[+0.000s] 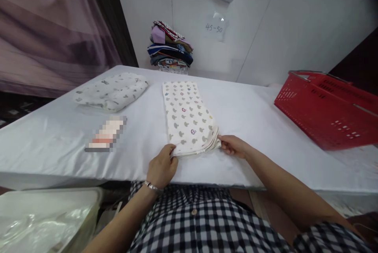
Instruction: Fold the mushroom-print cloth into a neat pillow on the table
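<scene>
A cream cloth with a small mushroom-like print (187, 115) lies folded into a long strip on the white table (251, 119), running away from me. My left hand (162, 168) pinches its near left corner, fingers closed on the layered edge. At the near right corner my right hand (234, 145) grips the stacked layers between fingers and thumb. Both corners sit close to the table's front edge.
A folded white printed cloth (112, 90) lies at the back left. A pile of folded colourful clothes (170, 48) stands against the wall. At the right sits a red plastic basket (327, 107). A blurred small item (106, 134) lies left of the strip; a clear bin (47, 217) stands below.
</scene>
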A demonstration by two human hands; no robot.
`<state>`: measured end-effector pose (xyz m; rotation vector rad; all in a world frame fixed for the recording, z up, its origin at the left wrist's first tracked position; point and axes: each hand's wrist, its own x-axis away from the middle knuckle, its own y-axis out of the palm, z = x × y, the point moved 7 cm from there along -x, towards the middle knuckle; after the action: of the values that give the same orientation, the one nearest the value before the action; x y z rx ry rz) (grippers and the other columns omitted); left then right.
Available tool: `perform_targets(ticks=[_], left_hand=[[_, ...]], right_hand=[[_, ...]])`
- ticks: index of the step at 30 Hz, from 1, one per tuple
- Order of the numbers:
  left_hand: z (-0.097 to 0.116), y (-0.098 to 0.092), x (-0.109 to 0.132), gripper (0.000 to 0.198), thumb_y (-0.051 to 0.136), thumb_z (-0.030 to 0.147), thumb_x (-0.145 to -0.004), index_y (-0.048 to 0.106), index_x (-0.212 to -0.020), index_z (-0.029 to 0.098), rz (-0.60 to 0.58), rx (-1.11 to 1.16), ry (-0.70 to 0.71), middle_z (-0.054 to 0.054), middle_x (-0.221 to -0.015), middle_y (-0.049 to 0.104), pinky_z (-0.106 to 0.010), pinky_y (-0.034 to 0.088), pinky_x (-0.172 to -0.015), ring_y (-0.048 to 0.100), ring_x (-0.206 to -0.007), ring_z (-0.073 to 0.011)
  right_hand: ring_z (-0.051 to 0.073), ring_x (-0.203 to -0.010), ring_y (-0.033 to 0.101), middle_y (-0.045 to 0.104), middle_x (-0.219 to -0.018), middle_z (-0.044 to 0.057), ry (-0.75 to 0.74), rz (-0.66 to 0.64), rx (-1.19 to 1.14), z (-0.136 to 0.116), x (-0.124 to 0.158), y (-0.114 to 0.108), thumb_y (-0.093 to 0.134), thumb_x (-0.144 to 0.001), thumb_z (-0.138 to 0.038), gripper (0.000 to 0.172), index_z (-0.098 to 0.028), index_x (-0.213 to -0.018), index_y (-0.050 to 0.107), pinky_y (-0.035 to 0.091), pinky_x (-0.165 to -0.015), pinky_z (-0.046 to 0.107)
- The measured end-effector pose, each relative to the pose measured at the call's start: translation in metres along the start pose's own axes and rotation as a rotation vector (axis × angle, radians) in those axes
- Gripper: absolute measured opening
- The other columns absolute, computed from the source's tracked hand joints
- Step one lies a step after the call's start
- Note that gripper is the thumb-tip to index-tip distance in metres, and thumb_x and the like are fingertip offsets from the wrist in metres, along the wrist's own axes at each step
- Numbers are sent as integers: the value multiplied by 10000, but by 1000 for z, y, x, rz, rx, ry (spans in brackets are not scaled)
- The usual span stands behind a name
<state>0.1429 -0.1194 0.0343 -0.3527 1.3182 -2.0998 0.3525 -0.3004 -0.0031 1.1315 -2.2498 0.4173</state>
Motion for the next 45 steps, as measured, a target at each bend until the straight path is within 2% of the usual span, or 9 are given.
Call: perform_targets(ticks=[4,9,14,18,23,26,33,39,45], left_hand=[[1,-1,-1,332,429,203,-782,464,-1112,223,-7,-7,-2,-22,-977,661,-290,458,-727,640,-847,-188],[1,-1,-1,329,423,218,-792,458,-1119,224,-21,-25,-8,-24,-986,658,-302,456,-724,639,-845,-195],[1,2,1,332,419,229,-797,458,-1126,220,-64,-51,1,-28,-1009,653,-310,462,-724,638,-849,-198],[6,6,3,347,407,202,-797,453,-1141,203,-34,-63,111,-47,-1110,620,-310,464,-776,620,-923,-194],[6,9,4,352,407,197,-799,453,-1148,209,-4,-84,168,-48,-1151,601,-311,472,-767,615,-926,-190],[6,9,4,354,412,200,-795,456,-1146,207,-7,-89,163,-49,-1151,601,-316,474,-771,614,-931,-194],[10,6,4,350,409,197,-790,466,-1135,206,-19,-97,157,-55,-1151,601,-316,470,-787,610,-943,-195],[3,7,5,356,420,227,-794,451,-1148,212,-39,-102,84,-45,-1069,629,-320,467,-758,616,-910,-201],[8,6,8,491,382,202,-809,364,-1300,215,-59,-129,132,-55,-1107,601,-305,461,-754,599,-932,-191]], right_hand=[[57,-411,483,529,-539,-27,-92,140,158,-15,7,-2,588,-798,-400,278,-166,-673,503,208,-319,160],[68,-415,498,558,-553,-26,-100,101,127,-12,4,-3,591,-760,-269,124,-165,-799,538,244,-334,165],[66,-400,432,515,-491,-53,-146,117,98,-2,8,-25,607,-718,-228,237,-146,-931,539,279,-362,170],[87,-381,429,511,-462,-71,-168,206,267,0,12,-29,564,-753,-251,311,-169,-1040,477,305,-393,194],[108,-488,499,572,-561,-45,-329,422,735,-20,22,-29,571,-762,-321,222,-202,-939,513,337,-503,224],[123,-590,541,614,-658,-10,-419,549,797,-34,27,-32,507,-810,-409,204,-208,-815,547,362,-567,234],[141,-560,557,613,-675,-2,-316,389,618,-45,7,-17,487,-793,-588,532,-204,-1161,484,414,-571,256],[122,-513,516,535,-593,-57,-356,358,571,-37,1,-15,566,-769,-340,490,-227,-1225,426,366,-500,225],[157,-595,552,587,-627,-18,-244,374,737,-25,5,-21,541,-791,-351,490,-203,-1243,421,363,-545,247]])
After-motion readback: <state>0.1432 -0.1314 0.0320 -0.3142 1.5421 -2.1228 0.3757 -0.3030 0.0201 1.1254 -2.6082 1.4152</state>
